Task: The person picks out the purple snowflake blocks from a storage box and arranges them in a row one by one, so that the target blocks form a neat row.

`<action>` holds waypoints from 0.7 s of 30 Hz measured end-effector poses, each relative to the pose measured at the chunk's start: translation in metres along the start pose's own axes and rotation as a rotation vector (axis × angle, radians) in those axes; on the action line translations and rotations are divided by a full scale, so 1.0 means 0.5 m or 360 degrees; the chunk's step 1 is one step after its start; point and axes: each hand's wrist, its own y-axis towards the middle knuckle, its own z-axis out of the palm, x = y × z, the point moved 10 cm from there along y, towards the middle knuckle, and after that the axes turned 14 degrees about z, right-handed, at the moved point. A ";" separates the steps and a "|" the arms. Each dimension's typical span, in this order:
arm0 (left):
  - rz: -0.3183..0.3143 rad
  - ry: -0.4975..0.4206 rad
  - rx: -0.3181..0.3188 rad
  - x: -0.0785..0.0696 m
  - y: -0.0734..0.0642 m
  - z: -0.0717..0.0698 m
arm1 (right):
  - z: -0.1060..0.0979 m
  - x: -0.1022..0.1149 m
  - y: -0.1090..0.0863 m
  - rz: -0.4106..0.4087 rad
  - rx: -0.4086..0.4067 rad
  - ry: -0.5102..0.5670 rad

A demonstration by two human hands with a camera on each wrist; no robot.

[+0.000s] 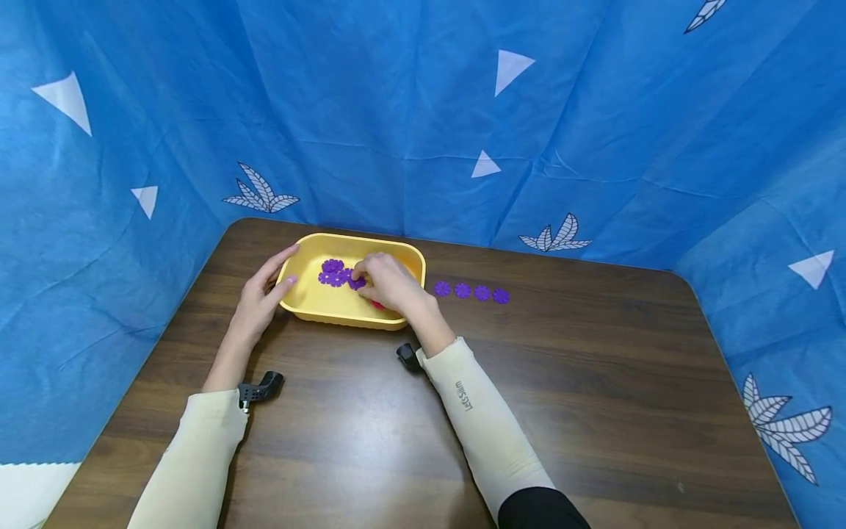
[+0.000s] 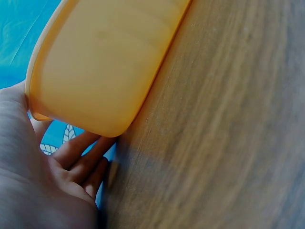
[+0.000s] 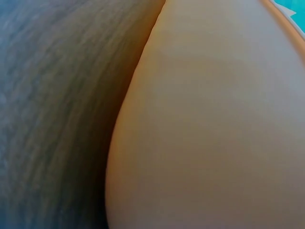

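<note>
A yellow plastic basin (image 1: 317, 305) stands near the table's far edge. My left hand (image 1: 260, 297) grips its left end, thumb over the rim and fingers along the outside; the left wrist view shows that hand (image 2: 71, 167) beside the basin's wall (image 2: 105, 71). Reaching inside over the right wall, my right hand (image 1: 390, 283) pinches a purple flower-shaped piece (image 1: 358, 283) between thumb and forefinger. Several more purple flower pieces (image 1: 333, 272) lie in the basin left of the fingertips. Beneath the right hand a bit of red (image 1: 377, 304) shows, mostly hidden.
Several purple flower pieces (image 1: 463, 291) lie in a row on the brown wooden table (image 1: 595, 367), right of the basin. A blue patterned cloth (image 1: 410, 110) hangs behind the table and at both sides. The basin's outer wall (image 3: 205, 119) fills most of the right wrist view.
</note>
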 end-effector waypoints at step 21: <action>0.0005 -0.0015 0.0001 -0.006 -0.002 0.002 | 0.007 0.007 0.001 0.0001 -0.0013 -0.0041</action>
